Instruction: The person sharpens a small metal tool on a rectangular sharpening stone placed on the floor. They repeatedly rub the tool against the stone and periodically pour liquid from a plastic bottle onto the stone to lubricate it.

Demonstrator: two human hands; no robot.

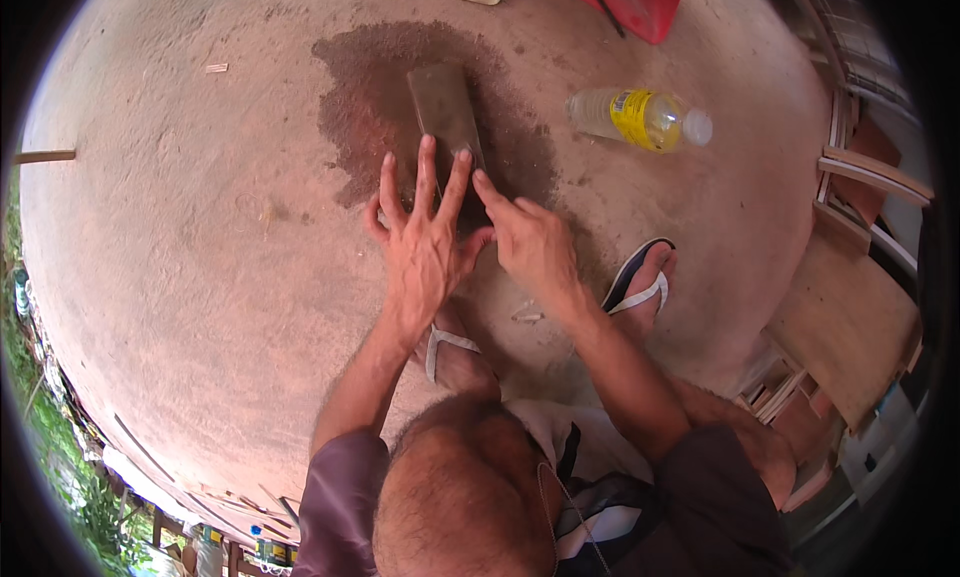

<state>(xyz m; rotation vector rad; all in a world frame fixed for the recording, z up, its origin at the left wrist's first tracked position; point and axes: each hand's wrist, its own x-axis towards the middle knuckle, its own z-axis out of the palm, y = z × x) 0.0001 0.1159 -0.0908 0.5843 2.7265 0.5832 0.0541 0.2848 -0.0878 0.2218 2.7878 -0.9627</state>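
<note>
A: Where's the stone?

B: Flat grey sharpening stone (445, 112) on the wet patch (360, 107) of floor (200, 227), straight ahead; long axis running away from the body.

A: And the hands?

B: Left hand (420, 242) splayed, fingertips on the near end; right hand (535, 242) alongside, touching it; clamped on nothing visible.

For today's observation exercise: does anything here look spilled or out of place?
Yes. A dark wet patch spreads over the concrete floor around the flat stone block, and a plastic bottle lies on its side nearby.

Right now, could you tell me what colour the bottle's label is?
Yellow, on the clear plastic bottle; head view.
</note>
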